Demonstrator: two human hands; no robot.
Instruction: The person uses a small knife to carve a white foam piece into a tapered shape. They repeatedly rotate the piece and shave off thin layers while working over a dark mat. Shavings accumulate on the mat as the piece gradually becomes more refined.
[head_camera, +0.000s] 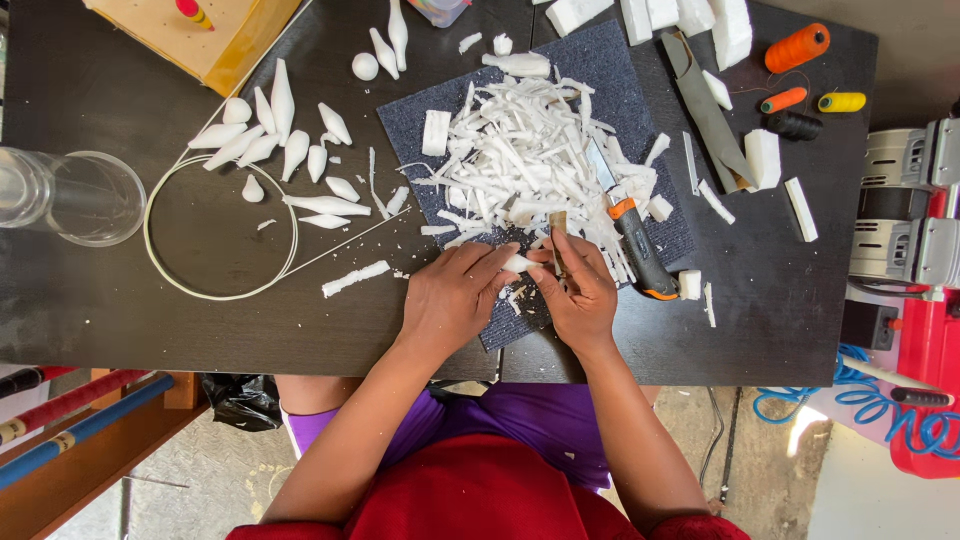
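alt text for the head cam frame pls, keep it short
Seen from above, a person's left hand holds a small white foam piece while the right hand works it with a small blade, over a dark mat heaped with white shavings. Carved foam floats, a utility knife and thread spools lie on the black table.

A single head-worn view looks almost straight down from above the person onto a dark table (120, 300). It faces away from the body: the lap and both forearms enter from the bottom edge, and the far table edge lies at the top. The left hand (455, 300) and right hand (580, 295) meet just below the middle, close enough to show fingers but not fine detail. Beyond the grip lies a mat (600, 60); left of it a ring (150, 250); right of it thread spools (800, 70). Floor shows along the bottom and right.
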